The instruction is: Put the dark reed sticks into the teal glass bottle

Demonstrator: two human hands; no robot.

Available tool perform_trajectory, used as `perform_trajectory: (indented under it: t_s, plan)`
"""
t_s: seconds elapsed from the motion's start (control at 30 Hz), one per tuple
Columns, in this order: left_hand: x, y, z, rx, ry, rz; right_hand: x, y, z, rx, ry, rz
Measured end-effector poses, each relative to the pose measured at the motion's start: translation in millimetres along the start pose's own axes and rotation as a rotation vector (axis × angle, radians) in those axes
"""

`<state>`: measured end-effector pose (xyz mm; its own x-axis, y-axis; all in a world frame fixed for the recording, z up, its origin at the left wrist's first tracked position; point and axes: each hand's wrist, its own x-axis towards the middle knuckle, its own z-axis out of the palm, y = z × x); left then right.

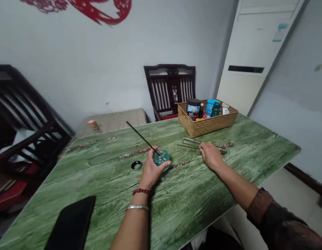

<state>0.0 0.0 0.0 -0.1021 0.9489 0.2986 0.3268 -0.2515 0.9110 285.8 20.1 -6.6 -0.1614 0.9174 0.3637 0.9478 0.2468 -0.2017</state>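
My left hand (pixel 151 170) is wrapped round a small teal glass bottle (pixel 162 158) that stands on the green table (pixel 111 187). One thin dark reed stick (pixel 142 138) leans out of the bottle toward the upper left. My right hand (pixel 210 155) rests palm down on the table at the near end of several loose dark sticks (pixel 190 143), fingers curled onto them. A small black ring-shaped cap (pixel 136 165) lies just left of the bottle.
A wicker basket (pixel 210 124) with jars and bottles stands at the table's far side. A black phone (pixel 71 225) lies at the near left edge. Dark wooden chairs (pixel 171 90) stand behind and to the left. A white floor air conditioner (pixel 254 52) stands at the back right.
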Motion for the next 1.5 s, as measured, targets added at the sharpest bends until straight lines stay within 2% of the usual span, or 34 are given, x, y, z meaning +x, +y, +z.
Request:
perform_trajectory:
  t_s: [0.1, 0.2, 0.3, 0.4, 0.53, 0.7, 0.9, 1.07, 1.17, 1.27, 1.37, 1.5]
  plan:
    - [2, -4, 2.4, -0.032, -0.004, 0.000, 8, -17, -26, 0.274, 0.206, -0.075]
    - [2, -9, 3.0, -0.052, 0.001, -0.007, 23, -46, -64, 0.632, 0.370, -0.121]
    - [1, -11, 2.5, -0.055, 0.004, -0.015, 39, -82, -96, 0.990, 0.434, -0.130]
    - [1, -13, 2.3, -0.033, 0.001, 0.000, 52, -115, -110, 1.161, 0.446, -0.154]
    - [1, -15, 2.8, 0.014, -0.009, 0.040, 67, -142, -95, 1.230, 0.328, -0.195]
    - [2, -15, 3.5, 0.138, -0.038, 0.040, 83, -153, -60, 1.267, 0.239, -0.203]
    - [2, -15, 4.1, 0.166, -0.039, 0.055, 93, -156, -29, 1.130, 0.148, -0.154]
    - [2, -14, 3.4, 0.152, -0.053, 0.065, 88, -158, -6, 0.950, 0.086, -0.109]
    - [2, -14, 3.3, 0.152, -0.065, 0.071, 80, -155, 1, 0.831, 0.050, -0.125]
    - [3, -15, 3.6, 0.178, -0.063, 0.063, 76, -136, -4, 0.770, 0.092, -0.160]
    - [3, -15, 3.4, 0.218, -0.056, 0.034, 73, -92, -14, 0.681, 0.184, -0.135]
    - [3, -13, 2.5, 0.219, -0.052, 0.040, 60, -19, -17, 0.448, 0.267, 0.027]
